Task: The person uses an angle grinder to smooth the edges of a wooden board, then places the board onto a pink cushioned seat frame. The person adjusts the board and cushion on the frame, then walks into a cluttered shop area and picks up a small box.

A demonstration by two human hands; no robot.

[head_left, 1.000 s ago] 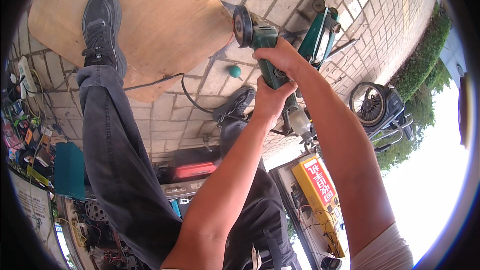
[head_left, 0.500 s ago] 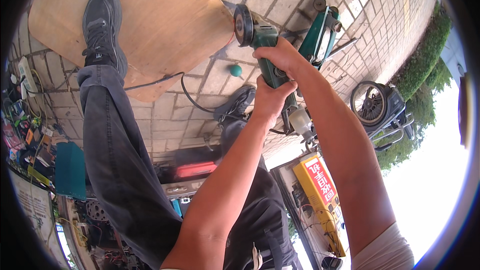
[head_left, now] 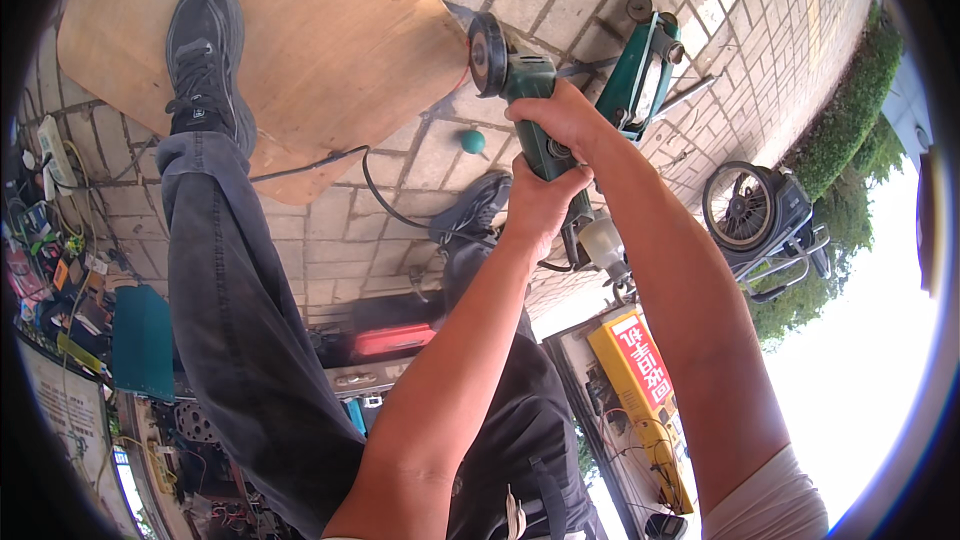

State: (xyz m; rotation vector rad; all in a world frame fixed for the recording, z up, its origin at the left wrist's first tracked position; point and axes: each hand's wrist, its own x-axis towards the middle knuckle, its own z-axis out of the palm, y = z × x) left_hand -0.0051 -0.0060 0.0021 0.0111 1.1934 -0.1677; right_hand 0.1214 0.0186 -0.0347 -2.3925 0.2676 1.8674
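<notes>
Both my hands are wrapped round a dark green angle grinder [head_left: 532, 77]. Its round grinding disc [head_left: 488, 54] faces left, beside the right edge of a plywood board [head_left: 330, 30]. My right hand [head_left: 568, 122] grips the body just behind the head. Lower down, my left hand [head_left: 545, 198] holds the rear part of the body. The palm sides and some fingers are hidden. A black cord [head_left: 385, 198] curves over the paving and the board's lower edge.
My shoe [head_left: 205, 50] rests on the board. A small green ball [head_left: 472, 142] lies on the brick paving. Right of the grinder stands a green floor jack [head_left: 635, 75]; farther right is a wheel [head_left: 740, 205]. Cluttered tools and a teal box [head_left: 143, 340] lie at left, a yellow box [head_left: 640, 370] lower right.
Almost nothing differs. The grinder and both hands have shifted down very slightly, with the same grip.
</notes>
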